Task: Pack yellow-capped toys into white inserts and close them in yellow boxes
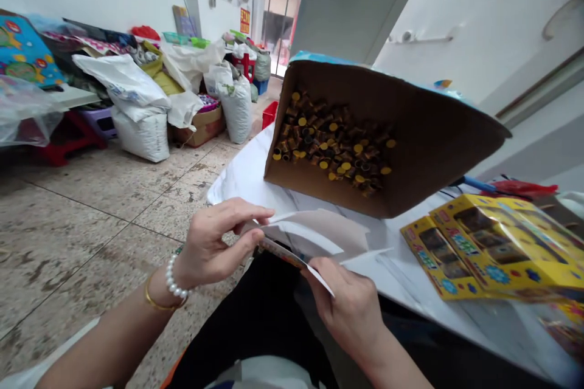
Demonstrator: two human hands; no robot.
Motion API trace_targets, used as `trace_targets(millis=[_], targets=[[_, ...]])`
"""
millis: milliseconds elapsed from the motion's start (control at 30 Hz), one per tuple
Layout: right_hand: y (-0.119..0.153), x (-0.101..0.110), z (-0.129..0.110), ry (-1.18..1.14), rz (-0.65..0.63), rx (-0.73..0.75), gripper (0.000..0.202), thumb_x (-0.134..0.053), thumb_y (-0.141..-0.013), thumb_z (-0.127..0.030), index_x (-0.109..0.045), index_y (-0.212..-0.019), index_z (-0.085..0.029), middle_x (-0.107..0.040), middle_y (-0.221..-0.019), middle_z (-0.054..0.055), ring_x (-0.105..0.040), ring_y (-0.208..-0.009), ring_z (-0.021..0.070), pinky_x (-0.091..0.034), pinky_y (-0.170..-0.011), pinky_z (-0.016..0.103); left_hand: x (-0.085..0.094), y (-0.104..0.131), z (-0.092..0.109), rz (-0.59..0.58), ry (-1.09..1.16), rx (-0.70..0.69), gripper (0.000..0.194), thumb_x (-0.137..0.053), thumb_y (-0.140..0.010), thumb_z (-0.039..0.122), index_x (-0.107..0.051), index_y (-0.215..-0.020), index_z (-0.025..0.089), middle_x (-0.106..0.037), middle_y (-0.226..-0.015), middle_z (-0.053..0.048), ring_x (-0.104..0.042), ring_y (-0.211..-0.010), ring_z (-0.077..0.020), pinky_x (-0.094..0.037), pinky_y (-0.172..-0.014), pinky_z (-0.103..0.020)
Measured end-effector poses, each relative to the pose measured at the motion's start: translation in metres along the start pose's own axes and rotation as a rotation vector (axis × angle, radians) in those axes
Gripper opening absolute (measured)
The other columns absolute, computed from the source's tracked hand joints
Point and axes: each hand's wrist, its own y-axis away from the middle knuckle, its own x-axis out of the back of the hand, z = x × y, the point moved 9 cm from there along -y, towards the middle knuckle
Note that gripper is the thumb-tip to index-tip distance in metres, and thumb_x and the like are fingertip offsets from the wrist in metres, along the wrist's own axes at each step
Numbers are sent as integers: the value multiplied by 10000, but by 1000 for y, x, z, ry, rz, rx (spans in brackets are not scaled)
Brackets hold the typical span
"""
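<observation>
A small unfolded cardboard carton point(319, 228), white-grey on the side facing me, lies across both hands at the table's near edge. My left hand point(214, 243) pinches its left end between thumb and fingers; a pearl bracelet and a gold bangle circle the wrist. Farther right, my right hand point(349, 301) grips the carton's near edge, its fingertips partly hidden beneath the board. Just beyond stands a large brown cardboard box point(433, 127), tilted with its opening toward me. Inside it lie many small dark cylinders point(337, 140), several showing yellow ends.
Yellow printed boxes with clear windows point(506, 246) are stacked on the right of the white marbled table point(244, 176). On the floor at left stand white sacks point(139, 127) and a red stool point(68, 140). A blue printed box point(30, 51) rests farther left.
</observation>
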Motion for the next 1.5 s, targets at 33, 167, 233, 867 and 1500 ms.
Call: trace_targets(millis=[33, 167, 233, 867, 1500], targets=[[0, 1, 2, -32, -8, -5, 254, -480, -1002, -259, -618, -802, -183, -602, -654, -8, -578, -537, 112, -353, -544, 245, -1, -2, 5, -47, 28, -41, 384, -630, -847, 98, -674, -1194, 257, -747, -951, -54, -646, -744, -153, -502, -684, -280], [-4, 5, 8, -95, -57, -23, 278, -503, -987, -262, -601, -737, -188, -568, -624, -19, -542, -520, 102, -350, -534, 234, -19, -23, 34, -354, -108, -305, 352, -778, -769, 362, -728, -1117, 349, -696, -1269, -61, -626, -1065, -290, -409, -988, -438], [-7, 7, 11, -111, -77, -32, 289, -509, -981, -270, -590, -714, -192, -564, -613, -21, -534, -518, 101, -356, -529, 228, -34, -32, 22, -561, -127, -255, 396, -821, -686, 502, -750, -1038, 336, -701, -1261, -59, -545, -1199, -356, -305, -1085, -487], [14, 18, 43, 478, 161, -210, 649, -642, -910, -356, -394, -1504, -278, -706, -972, 73, -654, -610, 177, -462, -464, 266, -62, 10, -35, -337, -303, 84, 143, -643, -890, 318, -762, -928, 250, -329, -1576, -105, -181, -1483, -407, -259, -1149, -647], [35, 89, 82, -57, 456, -66, 279, -712, -793, -54, -604, -1002, -203, -749, -904, 32, -723, -788, 161, -568, -710, 255, -56, -61, 50, -583, -196, -610, 748, -670, -749, 695, -588, -1271, 166, -757, -964, -75, -603, -1024, -303, -327, -993, -479]])
